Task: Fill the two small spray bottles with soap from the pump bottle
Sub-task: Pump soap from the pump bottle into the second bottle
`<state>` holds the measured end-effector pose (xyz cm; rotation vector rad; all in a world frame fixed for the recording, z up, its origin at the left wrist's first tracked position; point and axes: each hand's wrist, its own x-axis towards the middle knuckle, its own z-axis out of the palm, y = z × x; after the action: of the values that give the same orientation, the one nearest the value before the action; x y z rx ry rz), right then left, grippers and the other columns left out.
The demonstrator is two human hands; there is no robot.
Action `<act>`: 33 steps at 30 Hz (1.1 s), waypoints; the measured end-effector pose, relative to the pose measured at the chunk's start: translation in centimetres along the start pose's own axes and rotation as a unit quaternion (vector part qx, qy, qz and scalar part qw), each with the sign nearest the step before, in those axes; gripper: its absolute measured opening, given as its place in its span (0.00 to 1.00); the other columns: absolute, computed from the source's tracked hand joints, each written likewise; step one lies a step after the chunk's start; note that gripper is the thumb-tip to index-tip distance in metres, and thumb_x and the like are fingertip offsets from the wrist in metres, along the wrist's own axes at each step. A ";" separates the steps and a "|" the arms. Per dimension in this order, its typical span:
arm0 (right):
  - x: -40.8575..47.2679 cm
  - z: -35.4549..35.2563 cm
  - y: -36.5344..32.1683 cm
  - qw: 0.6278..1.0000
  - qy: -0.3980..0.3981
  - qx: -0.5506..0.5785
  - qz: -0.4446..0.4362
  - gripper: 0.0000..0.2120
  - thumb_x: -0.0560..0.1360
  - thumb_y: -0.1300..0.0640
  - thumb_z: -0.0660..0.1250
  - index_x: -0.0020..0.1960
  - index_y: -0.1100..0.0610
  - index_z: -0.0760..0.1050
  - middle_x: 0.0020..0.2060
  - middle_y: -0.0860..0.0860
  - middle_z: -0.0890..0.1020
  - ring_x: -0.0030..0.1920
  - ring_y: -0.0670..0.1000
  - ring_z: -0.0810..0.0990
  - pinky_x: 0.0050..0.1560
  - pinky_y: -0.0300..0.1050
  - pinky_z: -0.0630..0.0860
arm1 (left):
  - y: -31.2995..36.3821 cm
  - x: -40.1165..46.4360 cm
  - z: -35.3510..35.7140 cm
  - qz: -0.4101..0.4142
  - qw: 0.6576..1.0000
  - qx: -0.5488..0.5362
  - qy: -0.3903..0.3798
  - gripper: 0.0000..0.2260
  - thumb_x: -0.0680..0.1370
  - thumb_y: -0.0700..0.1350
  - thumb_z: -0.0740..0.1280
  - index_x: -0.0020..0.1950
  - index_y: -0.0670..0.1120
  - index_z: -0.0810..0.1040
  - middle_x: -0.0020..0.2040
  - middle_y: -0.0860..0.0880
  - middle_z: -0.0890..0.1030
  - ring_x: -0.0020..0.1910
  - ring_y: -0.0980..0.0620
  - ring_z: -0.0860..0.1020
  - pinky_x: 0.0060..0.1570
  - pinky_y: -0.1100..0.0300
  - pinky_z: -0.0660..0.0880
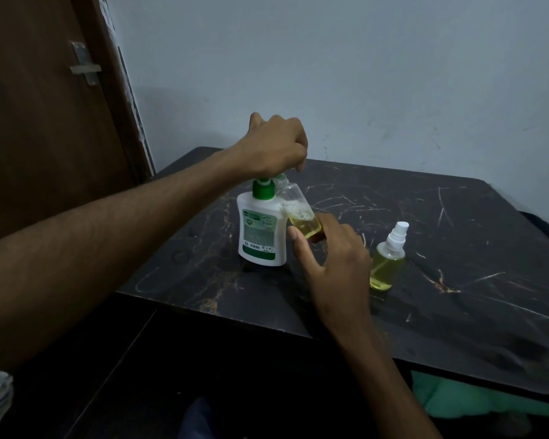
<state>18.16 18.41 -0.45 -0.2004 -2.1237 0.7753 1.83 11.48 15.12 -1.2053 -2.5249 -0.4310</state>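
Both forearms are bare right up to the frame edge, no sleeves, no watch, no rings on the left hand (pixel 276 144) or the right hand (pixel 333 264). Light hair shows along the left forearm; fingernails are short and plain.

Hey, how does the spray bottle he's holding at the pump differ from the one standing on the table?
The held spray bottle is tilted against the pump bottle, gripped by the right hand; the standing spray bottle is upright and untouched. The held one shows no sprayer top, while the standing one wears its white sprayer. The held one has foamy soap only in its lower part; the standing one is nearly full. Both are small, clear and hold yellow-green soap.
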 end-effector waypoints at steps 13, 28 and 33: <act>-0.1 -0.4 -0.5 1.000 0.021 -0.003 -0.016 0.15 0.84 0.41 0.65 0.59 0.52 0.79 0.46 0.46 0.80 0.46 0.48 0.75 0.47 0.43 0.65 | 0.3 0.0 -0.3 -0.004 1.000 -0.022 -0.019 0.10 0.72 0.45 0.66 0.44 0.49 0.88 0.51 0.55 0.86 0.52 0.52 0.76 0.59 0.46 0.57; -0.1 -0.6 -0.6 0.999 0.034 0.009 -0.023 0.13 0.83 0.43 0.67 0.57 0.53 0.79 0.43 0.43 0.77 0.44 0.47 0.75 0.46 0.44 0.67 | 0.6 0.3 -0.6 -0.003 0.999 -0.019 -0.028 0.10 0.73 0.44 0.67 0.46 0.48 0.89 0.56 0.56 0.84 0.57 0.50 0.76 0.66 0.43 0.59; 0.0 -0.5 -0.7 0.999 0.028 0.003 -0.022 0.13 0.83 0.43 0.67 0.58 0.52 0.79 0.44 0.43 0.77 0.45 0.46 0.75 0.47 0.44 0.67 | 0.5 0.2 -0.4 -0.004 1.000 -0.008 -0.029 0.10 0.73 0.44 0.68 0.46 0.48 0.89 0.56 0.53 0.86 0.54 0.50 0.76 0.67 0.42 0.60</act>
<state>18.67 18.09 0.14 -0.1694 -2.0662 0.7431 2.14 11.77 15.67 -1.2317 -2.5801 -0.4245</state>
